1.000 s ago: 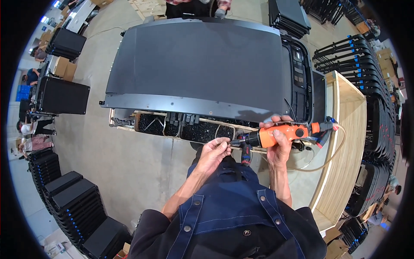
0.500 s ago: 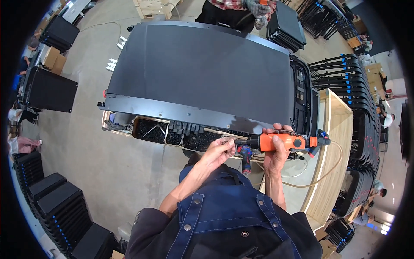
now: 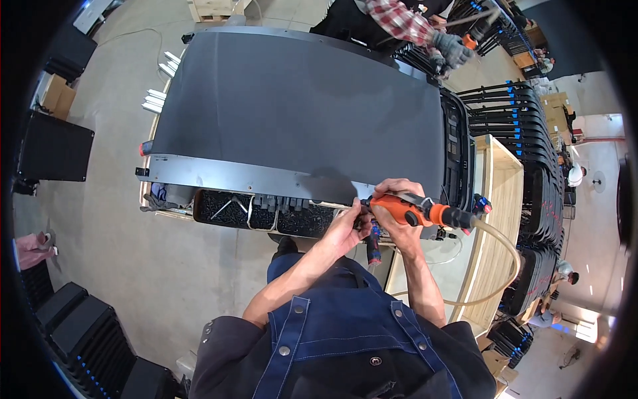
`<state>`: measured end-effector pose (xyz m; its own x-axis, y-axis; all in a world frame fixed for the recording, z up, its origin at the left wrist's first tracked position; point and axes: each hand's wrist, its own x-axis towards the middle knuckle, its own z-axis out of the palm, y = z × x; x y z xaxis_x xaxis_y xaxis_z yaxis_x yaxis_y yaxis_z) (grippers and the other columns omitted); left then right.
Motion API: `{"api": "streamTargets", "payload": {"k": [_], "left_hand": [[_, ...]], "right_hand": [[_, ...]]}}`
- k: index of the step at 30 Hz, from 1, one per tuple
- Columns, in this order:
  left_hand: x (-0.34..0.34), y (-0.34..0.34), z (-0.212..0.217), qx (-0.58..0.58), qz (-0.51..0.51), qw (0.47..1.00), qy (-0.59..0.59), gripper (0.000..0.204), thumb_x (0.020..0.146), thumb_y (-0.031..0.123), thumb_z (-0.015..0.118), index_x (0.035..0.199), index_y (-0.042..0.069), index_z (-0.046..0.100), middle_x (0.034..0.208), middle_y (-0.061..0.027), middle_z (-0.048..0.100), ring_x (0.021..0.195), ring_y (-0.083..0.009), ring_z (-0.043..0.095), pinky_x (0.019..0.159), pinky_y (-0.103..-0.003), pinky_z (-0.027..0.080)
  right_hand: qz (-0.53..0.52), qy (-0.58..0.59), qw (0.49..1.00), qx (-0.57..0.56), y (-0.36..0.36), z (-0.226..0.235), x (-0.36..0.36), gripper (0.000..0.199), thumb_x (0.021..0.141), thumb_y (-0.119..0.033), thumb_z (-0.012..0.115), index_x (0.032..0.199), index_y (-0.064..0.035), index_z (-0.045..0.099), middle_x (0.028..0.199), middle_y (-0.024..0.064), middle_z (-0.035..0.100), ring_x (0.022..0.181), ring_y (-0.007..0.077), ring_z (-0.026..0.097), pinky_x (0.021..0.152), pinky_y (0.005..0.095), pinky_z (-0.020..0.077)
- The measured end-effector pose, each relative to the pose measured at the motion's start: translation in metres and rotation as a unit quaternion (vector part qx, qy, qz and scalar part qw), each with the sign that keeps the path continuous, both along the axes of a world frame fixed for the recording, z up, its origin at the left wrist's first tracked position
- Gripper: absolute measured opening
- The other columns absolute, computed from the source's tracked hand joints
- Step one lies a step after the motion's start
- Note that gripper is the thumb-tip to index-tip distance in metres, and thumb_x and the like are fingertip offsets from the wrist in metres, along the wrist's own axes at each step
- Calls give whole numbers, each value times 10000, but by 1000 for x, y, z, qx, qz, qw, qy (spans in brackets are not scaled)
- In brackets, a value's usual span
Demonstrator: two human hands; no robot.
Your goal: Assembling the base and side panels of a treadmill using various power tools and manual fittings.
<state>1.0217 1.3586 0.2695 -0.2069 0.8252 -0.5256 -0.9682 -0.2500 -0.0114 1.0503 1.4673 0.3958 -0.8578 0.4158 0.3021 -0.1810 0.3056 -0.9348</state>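
My right hand [image 3: 397,231] is wrapped round an orange air screwdriver [image 3: 435,214], whose hose [image 3: 508,243] curves away to the right. The driver's tip points left, over the near edge of a large dark grey panel [image 3: 299,106]. Right at the tip, my left hand [image 3: 340,234] is closed with its fingertips pinched together; what they hold, if anything, is too small and hidden to make out. Below the hands a red and blue power tool [image 3: 374,249] hangs at the bench side. Bins of small black hardware [image 3: 229,214] line the panel's near edge.
Across the panel, a co-worker's gloved hand [image 3: 455,52] holds another orange-marked driver. A wooden crate [image 3: 498,179] stands to my right, beside racks of black frames [image 3: 525,133]. White profiles [image 3: 156,100] stick out at the left, and black panels [image 3: 86,326] are stacked lower left.
The driver in my right hand has tilted and come left toward my left hand. Across the panel, the co-worker has shifted right with their tool. My view has turned slightly.
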Motion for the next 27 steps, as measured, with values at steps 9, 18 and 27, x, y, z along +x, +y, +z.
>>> {"api": "streamTargets", "payload": {"k": [9,18,27], "left_hand": [[-3,-68,-11,-158,-111,923,333,268,969,220,651,1135,15,611,904,-39,629,798,-106,606,708,-248,505],[-23,-125,1,-77,-45,959,267,388,1038,223,431,1323,-14,548,926,-35,594,797,-131,575,711,-287,483],[-6,-131,4,-189,67,962,184,227,1002,258,634,1084,56,571,885,-70,663,656,-107,612,572,-227,520]], "right_hand": [[18,-28,999,25,3,-11,-12,410,738,123,725,1060,-37,529,1001,140,675,945,236,677,859,379,566],[4,-28,993,-113,-3,18,-9,534,755,96,713,1221,-60,503,1152,181,651,1040,265,669,898,399,567],[86,9,922,-377,-7,-5,-10,496,775,6,713,1219,-77,508,1112,125,633,984,236,647,980,479,503]]}}
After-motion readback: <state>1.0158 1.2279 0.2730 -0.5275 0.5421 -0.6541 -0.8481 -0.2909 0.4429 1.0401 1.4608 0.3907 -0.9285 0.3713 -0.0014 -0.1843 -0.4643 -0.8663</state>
